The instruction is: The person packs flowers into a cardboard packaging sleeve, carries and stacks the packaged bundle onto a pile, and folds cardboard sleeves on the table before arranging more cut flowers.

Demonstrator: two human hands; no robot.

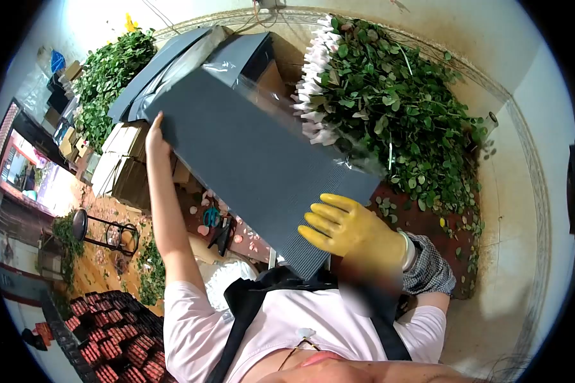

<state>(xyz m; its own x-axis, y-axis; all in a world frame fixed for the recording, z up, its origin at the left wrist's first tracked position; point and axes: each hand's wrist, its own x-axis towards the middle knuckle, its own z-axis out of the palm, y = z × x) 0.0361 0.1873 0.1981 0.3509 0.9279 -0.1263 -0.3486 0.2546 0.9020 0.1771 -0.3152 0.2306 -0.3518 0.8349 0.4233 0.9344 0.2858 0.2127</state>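
Observation:
A long dark grey corrugated sheet (243, 147) with clear plastic about it slants across the middle, its near end close to my chest. My left hand (158, 135) is bare and grips the sheet's far left edge, fingertips at the rim. In a yellow rubber glove, my right hand (338, 226) lies on the ribbed near part of the sheet, fingers stretched out and apart. More grey sheets (239, 51) with clear plastic lie beyond the held one.
Leafy stems with white-wrapped ends (390, 108) are piled at the back right. Another green pile (118, 73) stands at the back left, near folded cardboard (118, 163). Teal-handled scissors (211, 217) lie below the sheet. A round stool (80, 225) and red-black stacks (118, 338) are at left.

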